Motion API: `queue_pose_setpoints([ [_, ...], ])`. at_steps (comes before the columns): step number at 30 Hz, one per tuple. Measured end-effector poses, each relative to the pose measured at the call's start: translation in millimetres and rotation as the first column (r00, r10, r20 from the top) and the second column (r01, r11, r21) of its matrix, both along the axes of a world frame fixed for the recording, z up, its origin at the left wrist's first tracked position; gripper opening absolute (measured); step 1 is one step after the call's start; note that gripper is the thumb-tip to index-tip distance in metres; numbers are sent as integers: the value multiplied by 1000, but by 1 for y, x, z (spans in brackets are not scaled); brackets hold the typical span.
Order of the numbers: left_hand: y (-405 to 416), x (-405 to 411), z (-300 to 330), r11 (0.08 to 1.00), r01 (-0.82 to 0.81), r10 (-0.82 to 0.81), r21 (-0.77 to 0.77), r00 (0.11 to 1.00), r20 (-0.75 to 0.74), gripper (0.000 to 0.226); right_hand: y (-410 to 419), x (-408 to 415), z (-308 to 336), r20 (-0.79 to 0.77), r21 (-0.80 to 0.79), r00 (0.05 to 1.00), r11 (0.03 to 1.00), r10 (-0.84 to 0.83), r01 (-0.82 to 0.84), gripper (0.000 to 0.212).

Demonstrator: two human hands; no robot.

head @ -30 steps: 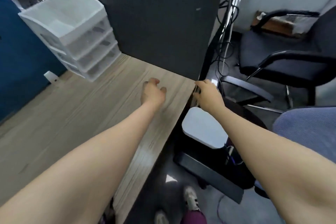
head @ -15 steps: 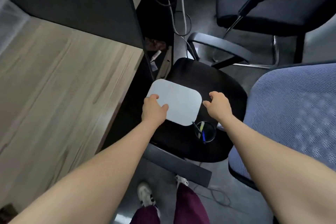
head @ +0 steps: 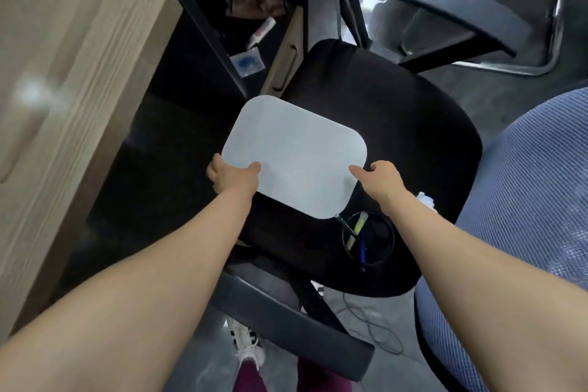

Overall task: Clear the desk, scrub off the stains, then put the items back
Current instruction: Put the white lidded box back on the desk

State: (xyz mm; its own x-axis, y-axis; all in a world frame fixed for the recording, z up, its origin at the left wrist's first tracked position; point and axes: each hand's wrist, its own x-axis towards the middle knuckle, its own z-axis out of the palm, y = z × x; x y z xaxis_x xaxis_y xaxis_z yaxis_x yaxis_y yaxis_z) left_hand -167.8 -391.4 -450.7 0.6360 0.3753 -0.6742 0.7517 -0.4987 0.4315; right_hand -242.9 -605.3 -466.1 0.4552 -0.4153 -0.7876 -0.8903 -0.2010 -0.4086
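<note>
Both arms are bare all the way up, no sleeves showing anywhere, and nothing on the wrists either, no watch, no bracelet. The left hand (head: 234,177) and right hand (head: 380,180) are bare too, no gloves, and I can't make out any rings. Down at the bottom edge you get the legs in dark maroon trousers (head: 321,374), kind of a plum shade. One foot shows in a white sneaker (head: 246,345) with white laces and dark stripes on it. The other foot is hidden.
</note>
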Motion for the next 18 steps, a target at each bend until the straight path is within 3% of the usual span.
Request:
queue_pose_setpoints([
  [4,5,6,-22,998,-65,65,-25,998,-18,84,-1,-2,-25,-38,191,987,968,-159,163,39],
  [11,7,13,-35,964,-220,224,-147,975,14,71,4,0,-40,-62,403,959,872,-276,277,50],
  [18,10,18,-23,970,-194,202,-150,979,39,69,0,7,-28,23,370,920,858,-391,356,47],
])
